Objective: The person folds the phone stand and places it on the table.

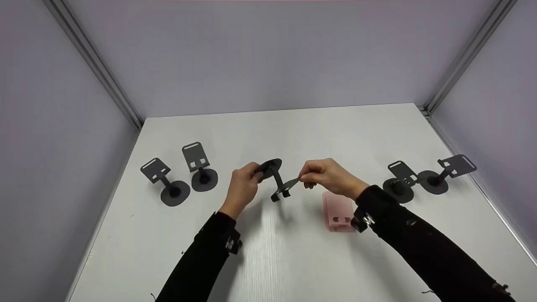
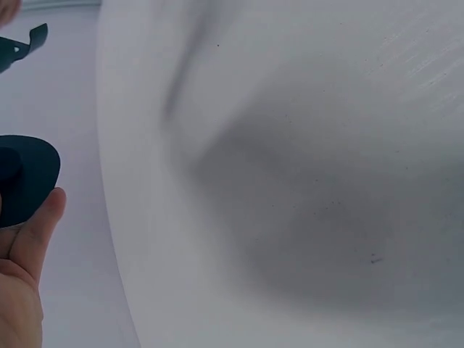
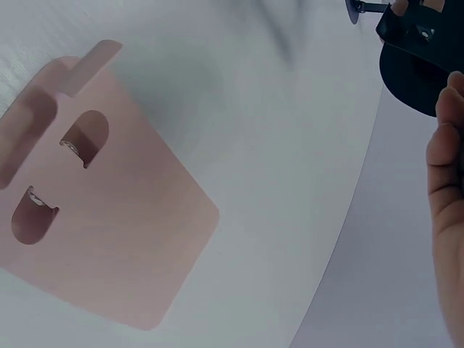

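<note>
Pale lilac walls (image 1: 268, 58), joined at the corners by grey metal strips (image 1: 95, 63), close in the white worktop (image 1: 268, 130) on three sides. Two arms in black sleeves (image 1: 423, 239) reach in over it, and between them a dark stand (image 1: 277, 179) hangs clear of the worktop, near the middle, its shadow falling below. Left hand (image 1: 242, 186) pinches the edge of its round base, thumb and fingers on either side; right hand (image 1: 333, 178) pinches the far edge of its plate, fingers curled in. From the base a slim post runs across to the plate, which sits tilted, with the small hooks at its end turned toward the left arm. Just below the right hand lies a pink stand (image 1: 338, 209), its two rounded openings side by side near a raised lip. Over to the left, an outer stand (image 1: 166, 182) and an inner stand (image 1: 201, 171) rest near each other on their round bases, plates leaning away. Over to the right sit a near stand (image 1: 402, 173) and a far stand (image 1: 444, 173), so close that I cannot tell whether they touch.
</note>
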`<state>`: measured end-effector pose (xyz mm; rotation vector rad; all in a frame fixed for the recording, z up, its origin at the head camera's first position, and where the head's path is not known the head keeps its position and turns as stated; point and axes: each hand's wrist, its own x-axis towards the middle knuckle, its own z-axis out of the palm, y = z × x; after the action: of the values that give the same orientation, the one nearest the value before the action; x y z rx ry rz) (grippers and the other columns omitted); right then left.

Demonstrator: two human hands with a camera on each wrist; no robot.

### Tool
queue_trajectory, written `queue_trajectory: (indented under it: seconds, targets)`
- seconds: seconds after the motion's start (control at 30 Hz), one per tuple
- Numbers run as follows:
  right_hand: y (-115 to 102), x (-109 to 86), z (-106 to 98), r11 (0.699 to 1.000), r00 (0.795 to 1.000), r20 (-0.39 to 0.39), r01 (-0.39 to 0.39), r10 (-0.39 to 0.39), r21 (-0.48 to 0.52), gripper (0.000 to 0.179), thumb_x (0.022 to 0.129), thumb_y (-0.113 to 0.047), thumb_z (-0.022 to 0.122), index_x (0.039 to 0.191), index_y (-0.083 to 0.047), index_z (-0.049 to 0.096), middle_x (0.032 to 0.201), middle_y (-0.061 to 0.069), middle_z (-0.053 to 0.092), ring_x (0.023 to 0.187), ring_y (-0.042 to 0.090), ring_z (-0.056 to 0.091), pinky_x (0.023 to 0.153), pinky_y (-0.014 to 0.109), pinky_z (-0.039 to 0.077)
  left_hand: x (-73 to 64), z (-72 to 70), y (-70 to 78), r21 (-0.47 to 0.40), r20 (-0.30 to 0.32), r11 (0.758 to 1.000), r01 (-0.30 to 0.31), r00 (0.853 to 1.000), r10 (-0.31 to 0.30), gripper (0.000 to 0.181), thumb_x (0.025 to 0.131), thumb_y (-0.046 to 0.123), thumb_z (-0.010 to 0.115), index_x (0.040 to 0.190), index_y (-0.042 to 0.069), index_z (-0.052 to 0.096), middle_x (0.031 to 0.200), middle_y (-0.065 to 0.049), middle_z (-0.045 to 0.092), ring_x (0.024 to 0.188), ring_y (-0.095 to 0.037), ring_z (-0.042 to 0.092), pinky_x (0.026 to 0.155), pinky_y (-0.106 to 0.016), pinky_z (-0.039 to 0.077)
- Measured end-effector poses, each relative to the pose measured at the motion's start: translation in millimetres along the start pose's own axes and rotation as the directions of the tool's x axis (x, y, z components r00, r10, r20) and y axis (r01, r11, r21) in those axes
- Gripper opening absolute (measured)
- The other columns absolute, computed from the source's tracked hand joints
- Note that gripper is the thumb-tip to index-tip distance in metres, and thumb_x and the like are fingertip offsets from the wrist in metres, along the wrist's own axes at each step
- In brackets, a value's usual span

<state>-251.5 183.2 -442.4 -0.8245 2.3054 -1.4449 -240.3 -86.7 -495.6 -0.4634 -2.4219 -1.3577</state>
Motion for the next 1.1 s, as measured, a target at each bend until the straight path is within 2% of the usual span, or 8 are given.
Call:
queue_trajectory:
  seconds: [0.17, 0.43, 0.63, 0.87, 1.1]
  targets:
    - [-1.4, 0.5, 0.1, 1.000, 1.000, -0.019, 0.006, -0.005, 0.004, 0.010, 0.099, -0.009, 0.067, 0.096, 0.000, 0.071, 0.083, 0.017, 0.071, 0.076, 0.020, 0.065, 0.070, 0.025, 0.056, -0.7, 0.8, -0.3, -0.005, -0.023, 1.000, -0.008, 1.000, 0.007, 0.008, 0.089, -0.007, 0.067, 0.086, 0.000, 0.068, 0.072, -0.008, 0.070, 0.065, -0.014, 0.058, 0.062, -0.029, 0.049]
    - [-1.6, 2.9, -0.1, 1.000, 0.999, -0.044, 0.023, -0.022, 0.014, 0.010, 0.100, -0.007, 0.065, 0.095, 0.000, 0.070, 0.082, 0.017, 0.069, 0.074, 0.016, 0.062, 0.071, 0.028, 0.056, -2.2, 0.3, 1.2, -0.001, -0.035, 1.000, -0.006, 0.999, 0.006, 0.006, 0.090, -0.006, 0.068, 0.087, 0.000, 0.068, 0.072, -0.008, 0.070, 0.064, -0.014, 0.056, 0.062, -0.029, 0.048]
    - [-1.7, 4.3, -1.0, 0.999, 0.999, -0.048, -0.024, 0.025, 0.027, 0.010, 0.100, -0.010, 0.066, 0.096, -0.002, 0.070, 0.081, 0.012, 0.068, 0.075, 0.016, 0.061, 0.069, 0.024, 0.053, -3.4, -0.7, 4.8, 0.033, -0.005, 0.999, -0.005, 1.000, 0.005, 0.005, 0.094, -0.003, 0.066, 0.094, 0.000, 0.070, 0.080, -0.010, 0.074, 0.069, -0.019, 0.066, 0.065, -0.034, 0.054]
    - [0.2, 5.6, -1.3, 0.999, 0.999, -0.046, -0.021, 0.022, 0.027, 0.012, 0.101, -0.011, 0.065, 0.094, -0.003, 0.069, 0.081, 0.015, 0.066, 0.074, 0.018, 0.060, 0.070, 0.027, 0.054, -4.2, 1.7, 7.5, 0.083, -0.037, 0.993, -0.084, 0.995, 0.088, 0.006, 0.092, -0.003, 0.068, 0.095, 0.000, 0.072, 0.080, -0.009, 0.075, 0.068, -0.019, 0.066, 0.064, -0.036, 0.056]
    - [4.8, 5.8, -0.8, 0.995, 0.996, -0.063, -0.060, 0.065, 0.079, 0.016, 0.101, -0.013, 0.066, 0.096, 0.003, 0.067, 0.078, 0.008, 0.064, 0.073, 0.016, 0.059, 0.072, 0.026, 0.052, -5.1, 6.4, 8.7, 0.107, -0.052, 0.983, -0.150, 0.986, 0.156, 0.004, 0.092, -0.001, 0.069, 0.093, 0.002, 0.072, 0.079, -0.009, 0.075, 0.064, -0.018, 0.062, 0.062, -0.038, 0.055]
